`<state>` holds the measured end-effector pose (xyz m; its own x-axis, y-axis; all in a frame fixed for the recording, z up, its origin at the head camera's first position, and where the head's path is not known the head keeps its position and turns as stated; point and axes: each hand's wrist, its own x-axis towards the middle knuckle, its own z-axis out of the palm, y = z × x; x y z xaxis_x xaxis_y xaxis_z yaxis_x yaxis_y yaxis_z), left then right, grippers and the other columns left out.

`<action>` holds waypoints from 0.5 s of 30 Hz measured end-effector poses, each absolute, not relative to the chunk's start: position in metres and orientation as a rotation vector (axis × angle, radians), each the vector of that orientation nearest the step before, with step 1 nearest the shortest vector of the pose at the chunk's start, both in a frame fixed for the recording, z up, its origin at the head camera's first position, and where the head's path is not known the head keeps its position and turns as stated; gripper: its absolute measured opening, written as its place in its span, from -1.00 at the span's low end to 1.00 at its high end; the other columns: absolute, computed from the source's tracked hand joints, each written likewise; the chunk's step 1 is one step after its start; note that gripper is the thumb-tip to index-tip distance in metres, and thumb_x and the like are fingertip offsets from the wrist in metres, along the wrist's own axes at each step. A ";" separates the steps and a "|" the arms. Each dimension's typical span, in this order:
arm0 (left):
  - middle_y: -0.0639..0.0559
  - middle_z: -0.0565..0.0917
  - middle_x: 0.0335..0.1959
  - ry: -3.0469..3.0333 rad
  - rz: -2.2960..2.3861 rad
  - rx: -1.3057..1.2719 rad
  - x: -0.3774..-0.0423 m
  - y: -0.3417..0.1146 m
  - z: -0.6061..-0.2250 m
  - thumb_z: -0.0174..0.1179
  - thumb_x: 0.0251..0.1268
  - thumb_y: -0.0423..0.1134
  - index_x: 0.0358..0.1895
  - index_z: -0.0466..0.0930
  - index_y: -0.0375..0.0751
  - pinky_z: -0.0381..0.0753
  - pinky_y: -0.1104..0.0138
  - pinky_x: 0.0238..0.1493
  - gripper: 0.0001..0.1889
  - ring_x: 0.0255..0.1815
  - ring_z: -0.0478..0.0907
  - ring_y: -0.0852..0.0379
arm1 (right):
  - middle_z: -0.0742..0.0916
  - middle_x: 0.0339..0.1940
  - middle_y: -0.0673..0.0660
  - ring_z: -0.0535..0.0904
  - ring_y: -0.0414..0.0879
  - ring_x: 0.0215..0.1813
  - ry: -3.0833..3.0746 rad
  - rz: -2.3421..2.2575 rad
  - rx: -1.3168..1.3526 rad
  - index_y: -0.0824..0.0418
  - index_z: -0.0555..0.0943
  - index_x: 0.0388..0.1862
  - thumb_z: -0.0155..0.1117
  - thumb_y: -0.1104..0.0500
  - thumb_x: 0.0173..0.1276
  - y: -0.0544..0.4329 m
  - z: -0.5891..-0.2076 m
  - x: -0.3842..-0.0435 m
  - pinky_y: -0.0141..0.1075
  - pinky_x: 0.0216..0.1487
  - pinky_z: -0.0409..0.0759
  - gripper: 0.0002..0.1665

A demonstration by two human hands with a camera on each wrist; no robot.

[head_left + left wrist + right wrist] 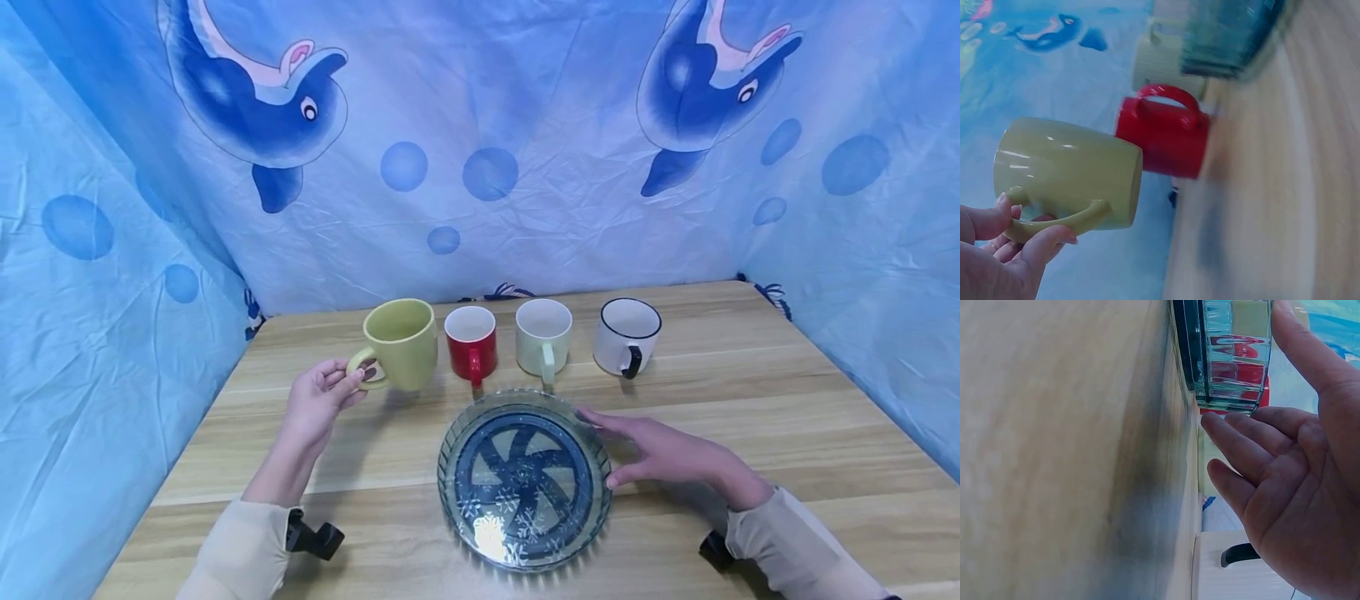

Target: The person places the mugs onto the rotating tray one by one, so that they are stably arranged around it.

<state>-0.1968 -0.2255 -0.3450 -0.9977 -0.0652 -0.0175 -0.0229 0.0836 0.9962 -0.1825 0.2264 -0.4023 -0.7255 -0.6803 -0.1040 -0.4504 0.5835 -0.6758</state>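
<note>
My left hand (318, 400) pinches the handle of a yellow-green mug (408, 354) at the left end of the mug row. In the left wrist view the mug (1069, 169) hangs upright, its base apart from the table. To its right stand a red mug (472, 342), a pale green ribbed mug (542, 337) and a white mug (622, 342) with a black handle. Below the row lies a round glass dish (525, 479) with a snowflake pattern. My right hand (667, 450) is at the dish's right rim, fingers extended and thumb apart.
The mugs and dish are on a wooden table (375, 517). A blue curtain (525, 233) with printed dolphins hangs behind and along both sides. Dark cords (506, 292) lie where the curtain meets the table's back edge.
</note>
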 end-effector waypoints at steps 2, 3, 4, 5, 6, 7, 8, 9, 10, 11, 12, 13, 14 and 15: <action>0.23 0.73 -0.17 -2.269 -2.123 0.057 -0.193 -0.223 -0.341 0.08 0.41 -0.37 0.09 0.38 -0.50 0.67 0.49 -0.06 -0.70 -0.14 0.66 0.42 | 0.27 0.53 0.22 0.34 0.18 0.44 2.467 -0.906 -0.931 0.20 0.04 0.56 0.35 -0.18 0.18 0.227 -0.403 -0.182 0.16 0.40 0.25 0.12; 0.23 0.73 -0.17 -2.256 -2.134 0.035 -0.191 -0.222 -0.339 0.09 0.41 -0.36 0.07 0.39 -0.48 0.67 0.49 -0.06 -0.71 -0.12 0.67 0.41 | 0.28 0.53 0.23 0.35 0.19 0.43 2.468 -0.908 -0.938 0.20 0.04 0.56 0.34 -0.18 0.18 0.227 -0.403 -0.182 0.17 0.40 0.25 0.12; 0.21 0.74 -0.18 -2.223 -2.161 0.009 -0.190 -0.221 -0.337 0.11 0.39 -0.37 0.05 0.42 -0.47 0.68 0.48 -0.07 -0.73 -0.12 0.68 0.39 | 0.28 0.53 0.24 0.35 0.20 0.43 2.468 -0.909 -0.945 0.20 0.04 0.56 0.34 -0.18 0.19 0.227 -0.403 -0.182 0.18 0.39 0.25 0.11; 0.22 0.74 -0.18 -2.209 -2.170 -0.017 -0.188 -0.220 -0.336 0.12 0.38 -0.36 0.02 0.44 -0.43 0.68 0.47 -0.07 -0.76 -0.12 0.68 0.37 | 0.29 0.52 0.25 0.35 0.21 0.43 2.470 -0.907 -0.953 0.20 0.04 0.56 0.34 -0.18 0.19 0.227 -0.403 -0.181 0.19 0.39 0.25 0.11; 0.21 0.75 -0.19 -2.197 -2.176 -0.037 -0.187 -0.218 -0.335 0.13 0.38 -0.37 0.00 0.45 -0.41 0.68 0.47 -0.09 -0.78 -0.12 0.69 0.36 | 0.29 0.52 0.25 0.35 0.21 0.43 2.470 -0.908 -0.954 0.19 0.04 0.56 0.34 -0.18 0.19 0.227 -0.403 -0.181 0.19 0.39 0.25 0.11; 0.23 0.74 -0.21 -2.188 -2.184 -0.060 -0.186 -0.217 -0.334 0.13 0.37 -0.38 -0.03 0.47 -0.38 0.69 0.47 -0.10 -0.81 -0.12 0.69 0.36 | 0.29 0.52 0.25 0.35 0.20 0.43 2.469 -0.910 -0.955 0.19 0.04 0.56 0.34 -0.18 0.19 0.227 -0.403 -0.181 0.19 0.39 0.25 0.11; 0.25 0.74 -0.23 -2.180 -2.194 -0.079 -0.184 -0.215 -0.333 0.14 0.37 -0.38 -0.04 0.47 -0.37 0.69 0.47 -0.11 -0.82 -0.12 0.69 0.35 | 0.29 0.52 0.25 0.35 0.20 0.43 2.467 -0.912 -0.957 0.19 0.04 0.56 0.34 -0.18 0.19 0.227 -0.403 -0.182 0.19 0.39 0.25 0.11; 0.24 0.74 -0.24 -2.181 -2.198 -0.089 -0.182 -0.214 -0.332 0.13 0.37 -0.40 -0.04 0.47 -0.38 0.69 0.46 -0.10 -0.83 -0.13 0.69 0.34 | 0.29 0.52 0.25 0.35 0.20 0.42 2.467 -0.913 -0.957 0.19 0.04 0.56 0.34 -0.18 0.19 0.226 -0.403 -0.182 0.20 0.38 0.25 0.11; 0.24 0.74 -0.25 -2.184 -2.203 -0.095 -0.181 -0.212 -0.330 0.13 0.36 -0.41 -0.03 0.46 -0.40 0.69 0.46 -0.10 -0.81 -0.13 0.69 0.34 | 0.29 0.52 0.25 0.35 0.21 0.42 2.467 -0.914 -0.958 0.19 0.04 0.56 0.34 -0.18 0.19 0.226 -0.403 -0.181 0.20 0.38 0.25 0.11; 0.27 0.73 -0.26 -2.209 -2.193 -0.097 -0.179 -0.210 -0.329 0.11 0.37 -0.42 -0.03 0.44 -0.40 0.68 0.46 -0.08 -0.82 -0.12 0.69 0.35 | 0.29 0.52 0.25 0.35 0.21 0.42 2.467 -0.915 -0.957 0.18 0.04 0.56 0.34 -0.18 0.19 0.226 -0.403 -0.181 0.20 0.38 0.25 0.11; 0.26 0.74 -0.26 -2.216 -2.195 -0.099 -0.178 -0.208 -0.327 0.09 0.38 -0.43 -0.02 0.43 -0.43 0.68 0.46 -0.08 -0.81 -0.12 0.68 0.35 | 0.29 0.52 0.25 0.35 0.21 0.43 2.466 -0.918 -0.956 0.19 0.04 0.56 0.34 -0.18 0.18 0.226 -0.403 -0.181 0.20 0.38 0.25 0.11; 0.25 0.74 -0.25 -2.227 -2.199 -0.104 -0.177 -0.206 -0.326 0.09 0.38 -0.44 0.00 0.42 -0.46 0.68 0.46 -0.06 -0.79 -0.12 0.68 0.35 | 0.29 0.52 0.26 0.35 0.22 0.42 2.465 -0.922 -0.955 0.19 0.04 0.56 0.35 -0.18 0.18 0.226 -0.403 -0.181 0.21 0.38 0.25 0.11; 0.24 0.74 -0.25 -2.230 -2.204 -0.107 -0.176 -0.204 -0.326 0.08 0.38 -0.45 0.01 0.41 -0.49 0.68 0.46 -0.06 -0.78 -0.11 0.68 0.35 | 0.29 0.52 0.26 0.36 0.22 0.42 2.464 -0.925 -0.954 0.19 0.04 0.56 0.35 -0.17 0.18 0.226 -0.403 -0.181 0.22 0.38 0.25 0.12; 0.24 0.74 -0.23 -2.241 -2.204 -0.113 -0.175 -0.203 -0.325 0.08 0.38 -0.46 0.02 0.40 -0.50 0.67 0.46 -0.05 -0.77 -0.11 0.68 0.35 | 0.30 0.52 0.26 0.37 0.22 0.41 2.463 -0.929 -0.952 0.19 0.04 0.56 0.35 -0.17 0.18 0.226 -0.403 -0.181 0.22 0.38 0.24 0.11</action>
